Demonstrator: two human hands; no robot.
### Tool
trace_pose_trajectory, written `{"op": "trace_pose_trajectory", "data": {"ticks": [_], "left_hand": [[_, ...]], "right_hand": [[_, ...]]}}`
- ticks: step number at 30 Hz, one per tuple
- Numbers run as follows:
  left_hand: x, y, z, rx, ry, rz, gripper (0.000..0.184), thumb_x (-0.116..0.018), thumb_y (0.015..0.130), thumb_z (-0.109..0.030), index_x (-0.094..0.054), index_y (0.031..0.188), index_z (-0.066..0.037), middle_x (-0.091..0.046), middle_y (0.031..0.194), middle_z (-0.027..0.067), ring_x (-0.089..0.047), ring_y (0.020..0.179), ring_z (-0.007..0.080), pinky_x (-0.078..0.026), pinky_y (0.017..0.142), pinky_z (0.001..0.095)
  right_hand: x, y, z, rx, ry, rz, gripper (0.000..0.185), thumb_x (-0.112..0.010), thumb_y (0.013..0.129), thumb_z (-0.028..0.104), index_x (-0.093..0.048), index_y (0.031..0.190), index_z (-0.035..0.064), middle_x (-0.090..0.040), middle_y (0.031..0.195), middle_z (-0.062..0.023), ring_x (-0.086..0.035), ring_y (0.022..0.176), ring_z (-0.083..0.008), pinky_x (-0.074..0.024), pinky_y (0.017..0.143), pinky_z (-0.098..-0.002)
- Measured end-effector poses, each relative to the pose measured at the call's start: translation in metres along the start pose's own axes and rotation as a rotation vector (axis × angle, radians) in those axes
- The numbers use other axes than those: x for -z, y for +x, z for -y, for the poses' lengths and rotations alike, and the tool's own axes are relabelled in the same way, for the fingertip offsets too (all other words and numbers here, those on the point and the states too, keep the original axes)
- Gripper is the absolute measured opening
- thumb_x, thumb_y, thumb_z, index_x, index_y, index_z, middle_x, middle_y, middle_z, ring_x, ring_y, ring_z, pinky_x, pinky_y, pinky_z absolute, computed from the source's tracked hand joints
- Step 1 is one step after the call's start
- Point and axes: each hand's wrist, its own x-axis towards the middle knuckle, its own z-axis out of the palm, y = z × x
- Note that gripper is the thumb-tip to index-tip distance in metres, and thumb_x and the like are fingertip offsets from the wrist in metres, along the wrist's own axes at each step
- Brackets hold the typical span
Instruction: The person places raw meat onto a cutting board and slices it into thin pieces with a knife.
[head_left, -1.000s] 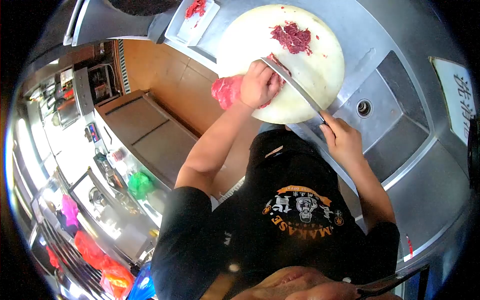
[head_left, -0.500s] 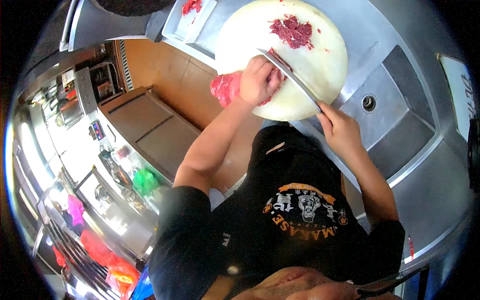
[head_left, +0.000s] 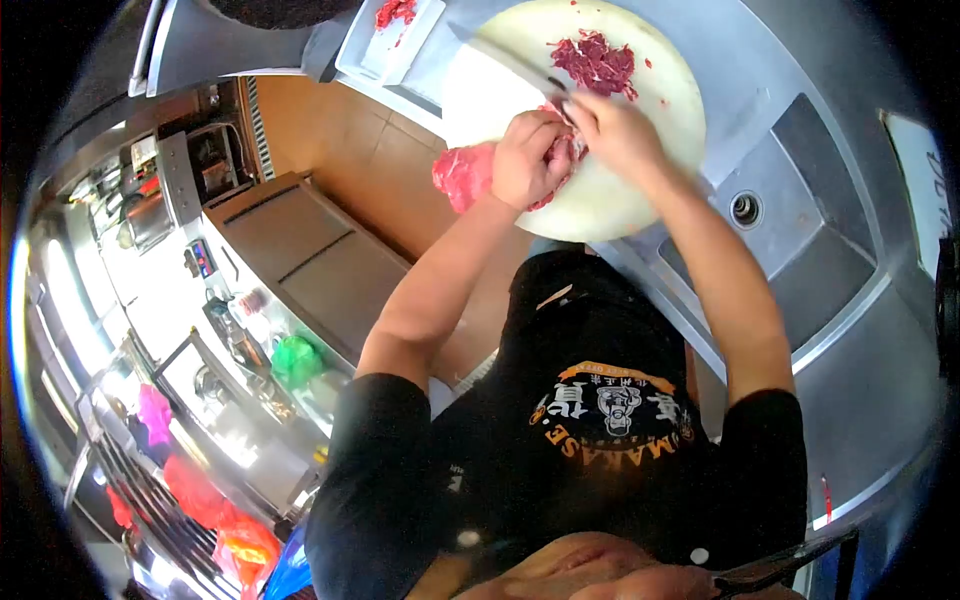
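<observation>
A large piece of raw red meat lies on the near left part of a round, whitish cutting board, its left end at the board's edge. Fingers curled, my left hand presses down on the meat and hides its middle. My right hand is closed round the handle of a knife, just right of my left hand. The blade points to the far left over the board, its broad side showing. Beyond the hands is a pile of sliced meat.
A white tray with some red meat stands left of the board at the back. To the right is a metal sink with a drain. A brown-fronted counter stands at left, with a green bag beside it.
My right hand has moved forward and left with the knife, up beside my left hand. The blade has swung from the meat's cut end out across the board. My left hand stays on the meat.
</observation>
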Motion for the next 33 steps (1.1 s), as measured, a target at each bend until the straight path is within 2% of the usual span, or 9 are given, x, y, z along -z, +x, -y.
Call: {"op": "trace_pose_trajectory", "data": {"ticks": [1, 3, 9, 12, 19, 23, 26, 29, 33], "left_hand": [[0.002, -0.002, -0.002, 0.044, -0.029, 0.052, 0.022, -0.070, 0.084, -0.007, -0.071, 0.106, -0.004, -0.068, 0.110, 0.0163, -0.063, 0.108, 0.0379, -0.052, 0.095, 0.0461], [0.002, -0.001, -0.009, 0.081, -0.037, 0.007, 0.021, -0.070, 0.084, -0.006, -0.071, 0.106, -0.004, -0.068, 0.110, 0.0161, -0.062, 0.108, 0.0385, -0.052, 0.095, 0.0463], [0.005, -0.001, -0.006, 0.012, 0.031, 0.008, 0.019, -0.075, 0.079, -0.005, -0.070, 0.098, -0.005, -0.066, 0.105, 0.0136, -0.062, 0.100, 0.0361, -0.055, 0.084, 0.0431], [0.004, -0.002, -0.003, 0.037, 0.029, 0.066, 0.025, -0.071, 0.079, -0.002, -0.071, 0.104, -0.003, -0.067, 0.107, 0.0145, -0.062, 0.102, 0.0371, -0.053, 0.088, 0.0450], [0.003, 0.001, -0.004, -0.002, 0.044, 0.005, 0.019, -0.073, 0.078, -0.005, -0.072, 0.097, -0.005, -0.066, 0.100, 0.0138, -0.063, 0.095, 0.0372, -0.054, 0.084, 0.0445], [0.000, 0.000, -0.002, 0.035, 0.011, 0.032, 0.019, -0.073, 0.079, -0.006, -0.072, 0.098, -0.005, -0.067, 0.104, 0.0140, -0.063, 0.098, 0.0368, -0.055, 0.086, 0.0449], [0.003, -0.001, -0.003, 0.055, 0.001, 0.034, 0.020, -0.074, 0.079, -0.006, -0.073, 0.099, -0.005, -0.068, 0.106, 0.0138, -0.064, 0.100, 0.0362, -0.055, 0.087, 0.0447], [0.001, 0.002, 0.001, 0.036, -0.025, 0.008, 0.020, -0.074, 0.078, -0.006, -0.073, 0.099, -0.006, -0.069, 0.108, 0.0133, -0.065, 0.101, 0.0355, -0.056, 0.087, 0.0439], [0.001, -0.001, -0.001, 0.021, -0.031, 0.004, 0.018, -0.075, 0.079, -0.006, -0.073, 0.097, -0.006, -0.069, 0.109, 0.0132, -0.065, 0.101, 0.0349, -0.057, 0.087, 0.0429]], "right_hand": [[0.002, -0.004, 0.004, -0.010, -0.017, -0.065, 0.032, -0.061, 0.104, 0.033, -0.069, 0.130, 0.0154, -0.074, 0.105, -0.0180, -0.072, 0.094, -0.0404, -0.0561, 0.078, -0.0461], [0.010, -0.003, 0.011, -0.009, -0.070, -0.203, 0.031, -0.061, 0.104, 0.032, -0.070, 0.129, 0.0145, -0.074, 0.104, -0.0183, -0.072, 0.095, -0.0397, -0.0560, 0.079, -0.0451], [0.044, -0.146, 0.020, -0.051, -0.122, -0.075, 0.031, -0.065, 0.102, 0.024, -0.070, 0.129, 0.0105, -0.075, 0.116, -0.0177, -0.074, 0.101, -0.0367, -0.0590, 0.083, -0.0414], [0.041, -0.175, 0.015, -0.026, -0.141, -0.138, 0.031, -0.066, 0.101, 0.028, -0.071, 0.129, 0.0155, -0.075, 0.103, -0.0167, -0.073, 0.091, -0.0373, -0.0578, 0.076, -0.0485], [0.007, -0.084, 0.010, -0.003, -0.128, -0.053, 0.034, -0.060, 0.103, 0.030, -0.066, 0.132, 0.0142, -0.074, 0.095, -0.0192, -0.071, 0.085, -0.0432, -0.0562, 0.075, -0.0527], [0.022, -0.127, 0.004, 0.052, -0.048, -0.100, 0.033, -0.061, 0.103, 0.028, -0.066, 0.132, 0.0129, -0.075, 0.097, -0.0205, -0.071, 0.087, -0.0432, -0.0563, 0.076, -0.0534], [0.031, -0.170, -0.001, -0.093, -0.077, -0.066, 0.033, -0.061, 0.103, 0.027, -0.066, 0.132, 0.0113, -0.074, 0.096, -0.0207, -0.071, 0.088, -0.0435, -0.0558, 0.076, -0.0535], [0.012, -0.125, -0.011, -0.024, -0.105, -0.071, 0.035, -0.063, 0.103, 0.026, -0.067, 0.135, 0.0128, -0.074, 0.108, -0.0203, -0.072, 0.092, -0.0418, -0.0574, 0.079, -0.0488], [-0.019, 0.004, 0.001, -0.014, -0.059, -0.045, 0.032, -0.057, 0.105, 0.036, -0.070, 0.130, 0.0203, -0.074, 0.102, -0.0192, -0.071, 0.091, -0.0420, -0.0566, 0.078, -0.0494]]}}
